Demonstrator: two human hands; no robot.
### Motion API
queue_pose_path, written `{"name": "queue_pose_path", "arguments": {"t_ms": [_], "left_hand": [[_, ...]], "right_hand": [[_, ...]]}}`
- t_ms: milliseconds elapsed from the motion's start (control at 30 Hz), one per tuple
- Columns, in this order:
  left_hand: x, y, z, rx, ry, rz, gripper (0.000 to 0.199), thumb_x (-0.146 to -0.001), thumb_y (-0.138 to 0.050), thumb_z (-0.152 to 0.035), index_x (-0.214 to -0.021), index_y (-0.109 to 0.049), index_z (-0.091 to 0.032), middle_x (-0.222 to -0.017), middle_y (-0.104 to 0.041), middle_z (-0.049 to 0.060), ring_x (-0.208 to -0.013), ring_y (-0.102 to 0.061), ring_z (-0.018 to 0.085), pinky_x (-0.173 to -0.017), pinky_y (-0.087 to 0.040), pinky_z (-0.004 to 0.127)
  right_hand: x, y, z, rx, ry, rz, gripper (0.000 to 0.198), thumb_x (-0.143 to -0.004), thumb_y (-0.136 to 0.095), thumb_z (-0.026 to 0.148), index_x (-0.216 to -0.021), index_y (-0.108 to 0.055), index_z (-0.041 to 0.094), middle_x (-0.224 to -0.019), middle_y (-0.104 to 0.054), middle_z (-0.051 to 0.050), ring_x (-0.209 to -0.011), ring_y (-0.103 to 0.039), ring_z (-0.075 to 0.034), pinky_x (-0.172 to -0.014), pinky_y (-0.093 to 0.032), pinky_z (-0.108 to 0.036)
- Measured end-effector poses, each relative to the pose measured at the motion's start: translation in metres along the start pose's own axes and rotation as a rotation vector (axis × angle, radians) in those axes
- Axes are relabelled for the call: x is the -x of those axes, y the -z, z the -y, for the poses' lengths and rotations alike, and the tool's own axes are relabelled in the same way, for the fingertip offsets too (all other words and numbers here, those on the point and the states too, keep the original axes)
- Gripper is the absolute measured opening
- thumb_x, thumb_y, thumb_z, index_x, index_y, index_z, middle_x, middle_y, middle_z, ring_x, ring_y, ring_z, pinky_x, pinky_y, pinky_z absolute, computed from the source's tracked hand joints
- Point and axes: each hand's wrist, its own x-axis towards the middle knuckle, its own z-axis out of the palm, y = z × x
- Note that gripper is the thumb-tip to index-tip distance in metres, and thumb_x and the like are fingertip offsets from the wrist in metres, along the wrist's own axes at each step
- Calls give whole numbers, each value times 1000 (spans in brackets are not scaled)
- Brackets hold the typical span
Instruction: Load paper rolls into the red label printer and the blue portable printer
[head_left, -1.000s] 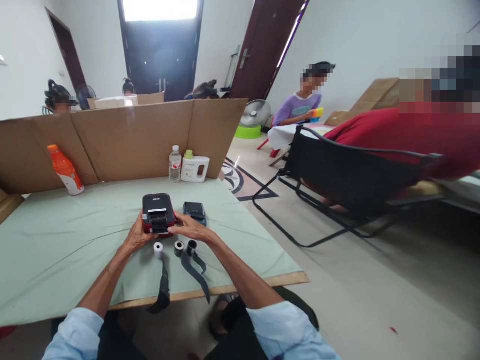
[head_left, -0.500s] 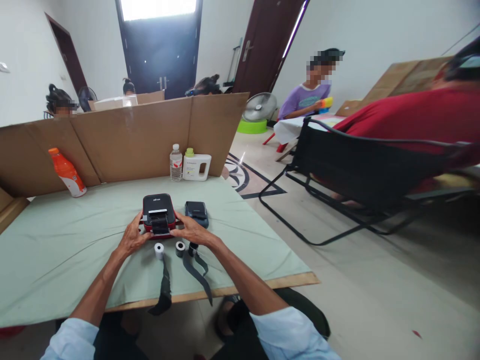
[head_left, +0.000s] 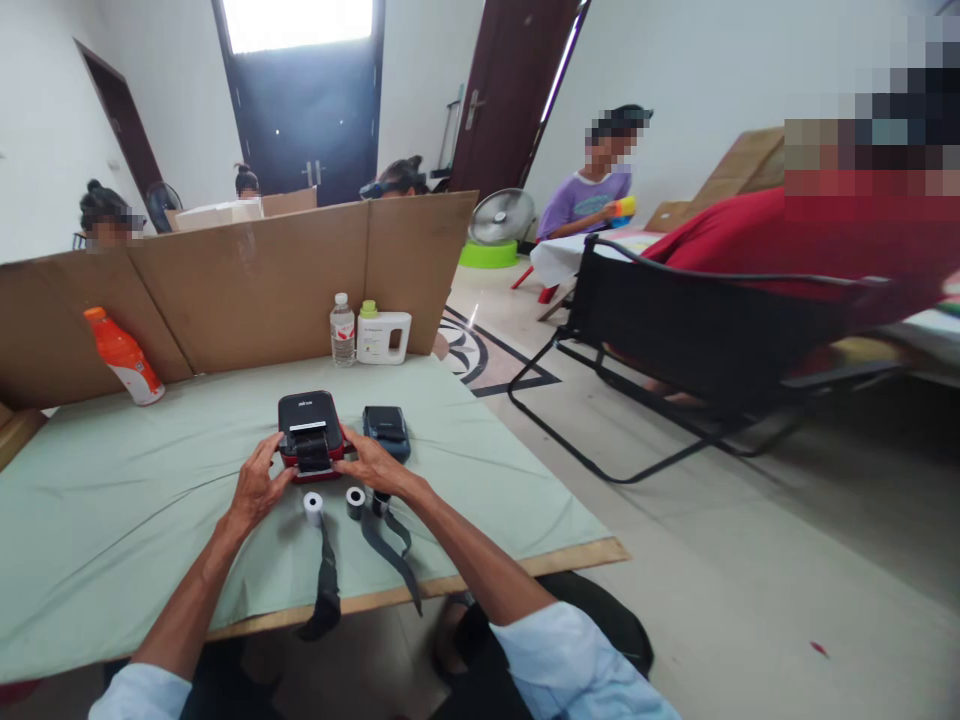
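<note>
A small red-and-black label printer point(head_left: 309, 412) stands on the green cloth, with dark strip material across its front. My left hand point(head_left: 259, 487) closes on its left side, thumb by the front corner. On the opposite side, my right hand point(head_left: 373, 464) grips the printer, also with the thumb at the front. A smaller dark blue device point(head_left: 387, 430) lies just beyond my right fingers. Nearer to me are a white paper roll point(head_left: 313, 510) trailing a dark strip, a dark-sided roll point(head_left: 355, 503), and a third small roll point(head_left: 381, 503) with loose dark strips.
A cardboard screen point(head_left: 285, 260) borders the table's far side. Before it stand an orange bottle point(head_left: 124, 355), a clear water bottle point(head_left: 343, 330) and a white jug point(head_left: 384, 337). To the right are a black folding chair point(head_left: 690, 330) with a person in red, and a floor fan point(head_left: 501, 217).
The view has shifted slightly, moving the table scene a little left and down. Both hands stay at the printer's sides, and the rolls lie where they were.
</note>
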Motion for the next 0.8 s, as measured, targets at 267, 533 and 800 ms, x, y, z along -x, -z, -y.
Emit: {"name": "queue_pose_path", "arguments": {"t_ms": [267, 533, 800], "left_hand": [[-2, 5, 4, -55, -100, -24, 49, -92, -69, -35, -139, -59, -25, -136, -68, 11, -122, -69, 28, -93, -64, 44], [-4, 9, 3, -74, -94, -9, 44, -92, -70, -35, -135, -63, -26, -138, -68, 11, -128, -66, 29, -102, -61, 48], [-7, 12, 0, -68, -80, 4, 42, -90, -72, -35, -130, -65, -27, -137, -67, 11, -128, -66, 30, -102, -60, 49]], "right_hand": [[-2, -2, 0, 20, -15, -11, 66, -82, -75, 26, -145, -56, 23, -125, -74, -7, -112, -68, -30, -102, -53, -44], [-2, -2, 3, 34, -21, -5, 69, -82, -77, 27, -147, -54, 24, -125, -74, -7, -111, -69, -30, -101, -53, -43], [-2, -1, 5, 41, -26, 3, 69, -82, -75, 23, -148, -54, 26, -125, -74, -6, -112, -69, -30, -101, -53, -44]]}}
